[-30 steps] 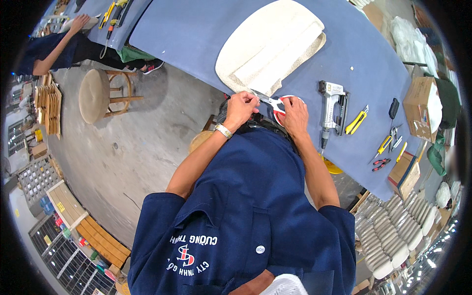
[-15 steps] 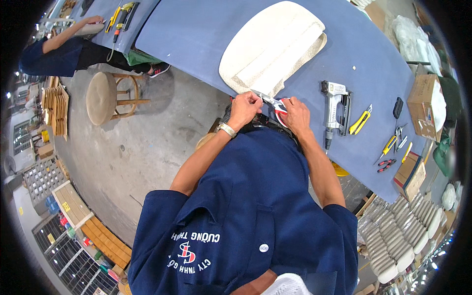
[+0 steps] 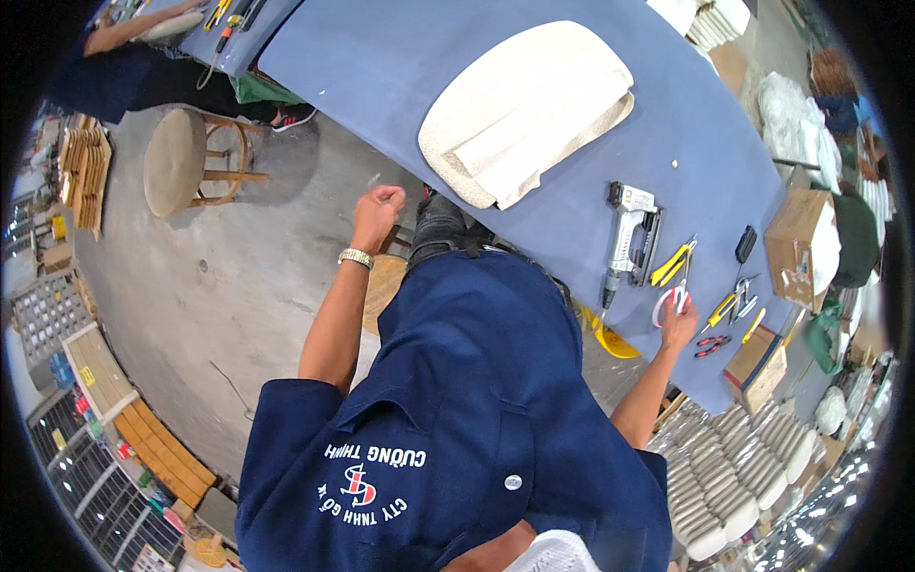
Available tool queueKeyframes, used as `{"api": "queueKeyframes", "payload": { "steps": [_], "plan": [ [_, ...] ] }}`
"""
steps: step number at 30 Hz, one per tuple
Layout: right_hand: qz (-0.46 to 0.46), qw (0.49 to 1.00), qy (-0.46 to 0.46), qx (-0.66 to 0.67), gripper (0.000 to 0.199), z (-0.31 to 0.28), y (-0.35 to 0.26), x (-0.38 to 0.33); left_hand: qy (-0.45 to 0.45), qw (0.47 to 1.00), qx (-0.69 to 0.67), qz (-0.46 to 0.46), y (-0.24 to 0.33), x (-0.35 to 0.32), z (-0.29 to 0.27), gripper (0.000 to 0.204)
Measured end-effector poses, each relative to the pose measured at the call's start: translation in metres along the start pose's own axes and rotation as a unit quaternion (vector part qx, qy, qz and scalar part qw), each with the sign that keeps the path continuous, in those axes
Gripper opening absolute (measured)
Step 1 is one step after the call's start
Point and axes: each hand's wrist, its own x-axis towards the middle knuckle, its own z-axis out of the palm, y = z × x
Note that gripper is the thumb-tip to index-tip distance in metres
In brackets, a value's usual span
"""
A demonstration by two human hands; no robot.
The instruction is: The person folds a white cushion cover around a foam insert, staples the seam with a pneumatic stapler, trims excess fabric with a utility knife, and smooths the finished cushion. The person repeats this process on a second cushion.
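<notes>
At the table's right side, my right hand (image 3: 679, 326) has its fingers on the red-and-white handles of a pair of scissors (image 3: 660, 309), whose blades point away from me beside a yellow cutter knife (image 3: 674, 264). My left hand (image 3: 378, 214) hangs over the floor, off the table's near edge, with its fingers pinched together. A faint pale bit shows at those fingertips, too blurred to name. A cream fabric-covered cushion pad (image 3: 534, 86) lies on the blue table, a loose fabric flap folded across its near part, apart from both hands.
On the blue tabletop (image 3: 381, 67) lie a staple gun (image 3: 629, 234), red-handled pliers (image 3: 712, 345) and other small tools. Cardboard boxes (image 3: 799, 238) stand along the right edge. A round stool (image 3: 176, 162) and another person's arm (image 3: 143, 27) are at the left.
My right hand has carried the scissors from the cushion's near edge to the tools on the right. My left hand has left the fabric, moving left off the table.
</notes>
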Motion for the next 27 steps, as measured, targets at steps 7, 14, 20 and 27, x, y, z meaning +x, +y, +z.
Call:
{"api": "queueKeyframes", "payload": {
  "steps": [7,14,20,27],
  "plan": [
    [-0.001,0.938,-0.16,0.308,0.039,-0.039,-0.213,0.012,-0.148,0.915,-0.346,-0.149,0.052,-0.017,0.069,0.079],
    [-0.504,0.785,-0.257,0.253,0.03,-0.044,-0.474,-0.032,-0.129,0.903,-0.378,-0.158,0.065,-0.014,0.089,0.082],
    [-0.475,0.809,-0.312,0.148,0.023,-0.035,-0.441,-0.041,-0.107,0.9,-0.393,-0.154,0.067,-0.023,0.103,0.089],
    [-0.101,0.809,-0.273,0.512,0.052,-0.025,-0.386,-0.061,-0.147,0.863,-0.453,-0.167,0.09,-0.038,0.113,0.089]
  ]
}}
